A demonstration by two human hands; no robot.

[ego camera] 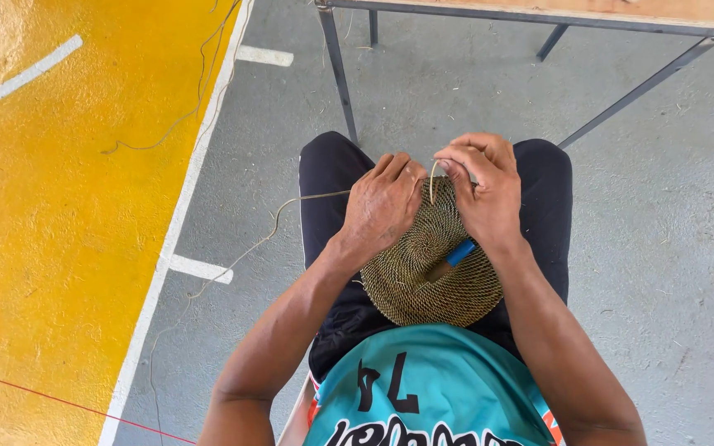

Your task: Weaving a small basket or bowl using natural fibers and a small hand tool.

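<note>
A round woven disc of coiled olive-brown fibre [423, 272] rests on my lap, tilted against my knees. My left hand [383, 205] grips the disc's far left edge, fingers curled over the rim. My right hand [483, 183] pinches a thin pale strand [432, 180] at the disc's top edge, thumb and forefinger closed on it. A small tool with a blue handle [454, 257] lies on the disc beneath my right wrist. A long loose fibre [291, 202] trails from the disc leftward down to the floor.
A wooden-topped table with grey metal legs [336, 70] stands just ahead of my knees. The floor is grey concrete [663, 248] on the right and yellow-painted [59, 206] with white lines on the left. Stray fibres lie on the floor.
</note>
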